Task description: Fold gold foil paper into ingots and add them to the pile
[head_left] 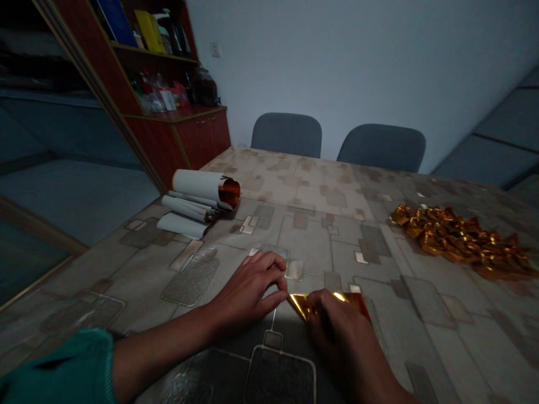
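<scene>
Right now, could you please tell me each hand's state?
Left hand: fingers curled at the left end of the gold foil; grip cannot be told.
Right hand: on the gold foil, grip unclear.

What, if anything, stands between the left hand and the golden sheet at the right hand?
Nothing visible: the left hand is right at the left corner of the golden sheet. The right hand covers part of that sheet, but not this corner.
</scene>
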`<state>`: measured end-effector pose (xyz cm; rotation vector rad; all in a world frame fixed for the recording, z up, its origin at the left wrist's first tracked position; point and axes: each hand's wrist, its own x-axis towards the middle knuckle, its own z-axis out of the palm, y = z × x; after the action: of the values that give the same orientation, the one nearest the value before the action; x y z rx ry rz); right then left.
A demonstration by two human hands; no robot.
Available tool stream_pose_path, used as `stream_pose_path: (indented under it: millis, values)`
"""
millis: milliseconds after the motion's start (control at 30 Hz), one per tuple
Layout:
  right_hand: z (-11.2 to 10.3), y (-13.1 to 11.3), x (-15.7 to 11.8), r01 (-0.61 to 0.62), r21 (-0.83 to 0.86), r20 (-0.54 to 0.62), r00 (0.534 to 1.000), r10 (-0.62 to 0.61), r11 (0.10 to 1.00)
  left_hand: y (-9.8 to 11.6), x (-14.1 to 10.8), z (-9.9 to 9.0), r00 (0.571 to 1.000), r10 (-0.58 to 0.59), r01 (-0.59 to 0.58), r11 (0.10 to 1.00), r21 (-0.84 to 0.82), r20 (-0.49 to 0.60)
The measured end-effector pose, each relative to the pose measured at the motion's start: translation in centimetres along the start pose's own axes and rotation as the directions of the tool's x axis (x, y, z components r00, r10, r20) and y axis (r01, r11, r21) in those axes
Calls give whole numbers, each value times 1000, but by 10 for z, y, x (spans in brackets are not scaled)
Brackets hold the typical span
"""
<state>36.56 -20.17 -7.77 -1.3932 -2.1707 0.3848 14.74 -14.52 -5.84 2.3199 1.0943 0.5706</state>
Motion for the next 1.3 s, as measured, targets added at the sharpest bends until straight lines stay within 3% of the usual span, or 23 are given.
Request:
stream_pose_path:
  millis: [233,533,667,800,900,1000,1300]
  values:
    - [15,4,-7,-20,44,-116,993,25,999,-1,2,2,999,-32,33,999,23,-7]
    - [17,11,-8,26,-107,-86,996,-36,994,-6,1,6,1000,10,-8,998,69,-20]
    - [19,10,-6,44,-185,-114,991,-66,982,-6,0,7,994,73,-63,990,125,-76]
    - [19,5,-3,48,-249,-169,981,-92,967,5,-10,14,958,241,-190,939,287,-153]
    - [15,-1,-1,35,-190,-165,984,-68,981,18,-25,24,969,242,-222,944,245,-53]
    - [10,-4,-1,20,-127,-125,991,-36,992,25,-37,32,939,342,-335,904,264,21]
    - [7,0,-6,-6,-149,-43,999,0,989,28,-36,24,957,228,-262,943,204,179]
